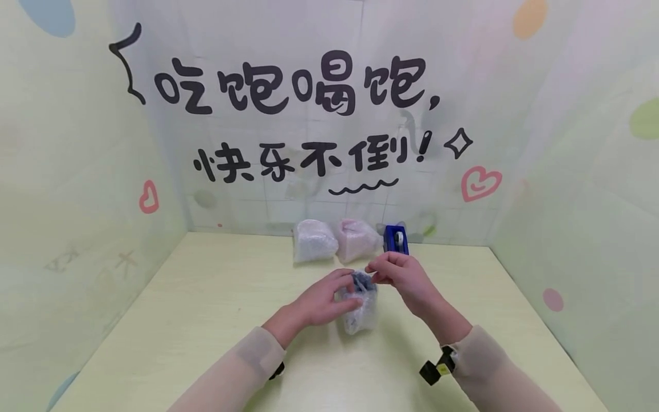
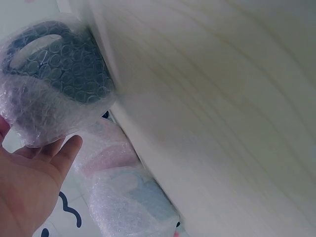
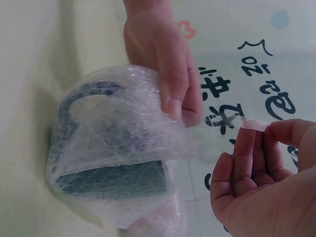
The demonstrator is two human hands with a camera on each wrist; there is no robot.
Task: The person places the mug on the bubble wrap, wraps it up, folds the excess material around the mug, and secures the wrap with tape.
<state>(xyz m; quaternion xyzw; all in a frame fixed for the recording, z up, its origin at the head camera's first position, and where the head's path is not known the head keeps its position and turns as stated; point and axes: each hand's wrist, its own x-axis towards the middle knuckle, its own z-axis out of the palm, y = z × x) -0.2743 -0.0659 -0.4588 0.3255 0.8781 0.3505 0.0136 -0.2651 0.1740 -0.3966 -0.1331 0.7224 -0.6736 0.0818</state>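
A dark blue-grey mug (image 1: 360, 315) wrapped in bubble wrap stands on the table between the hands. Its handle shows through the wrap in both wrist views. My left hand (image 1: 324, 298) holds the wrapped mug from the left, with the thumb on the near side and the fingers around the top. In the right wrist view, the left thumb (image 3: 174, 106) presses on the bubble wrap. Above and right of the mug, my right hand (image 1: 407, 280) pinches a short strip of clear tape (image 3: 254, 125) between thumb and fingertips, near the loose edge of the wrap.
Two more bubble-wrapped things, one whitish (image 1: 314, 241) and one pinkish (image 1: 357, 240), stand at the table's back edge. Beside them is a blue tape dispenser (image 1: 388, 241) with a roll in it. Printed walls enclose the pale wooden table (image 1: 216, 320) at the back and sides.
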